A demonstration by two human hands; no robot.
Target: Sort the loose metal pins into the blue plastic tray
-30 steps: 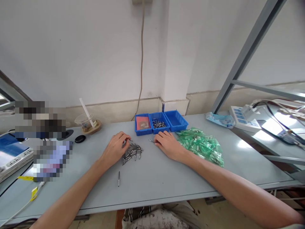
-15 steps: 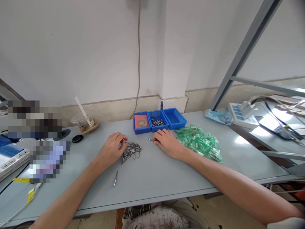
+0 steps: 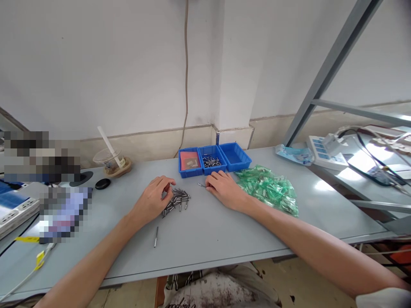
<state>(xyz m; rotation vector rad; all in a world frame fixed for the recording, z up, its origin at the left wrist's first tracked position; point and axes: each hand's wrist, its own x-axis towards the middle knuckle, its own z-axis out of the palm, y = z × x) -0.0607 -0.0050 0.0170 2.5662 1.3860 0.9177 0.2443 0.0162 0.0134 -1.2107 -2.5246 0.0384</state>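
Observation:
My left hand [image 3: 153,198] rests on the grey table [image 3: 208,239] with its fingers curled at the left edge of a pile of small metal pins [image 3: 177,200]; I cannot make out whether a pin is between the fingertips. My right hand [image 3: 224,188] lies knuckles-up to the right of the pile, its fingertips pinching one metal pin [image 3: 201,185] that sticks out to the left. A single loose pin [image 3: 156,236] lies nearer me on the table.
Three joined blue bins [image 3: 214,158] stand at the back; the middle one holds pins. A heap of green plastic bags [image 3: 268,188] lies to the right. A plastic cup [image 3: 111,161], a black disc [image 3: 102,184], power strips [image 3: 326,152] and cables sit at the sides.
The view has shifted slightly. My left fingers have curled a little at the edge of the pin pile. My right hand stays put with its pin.

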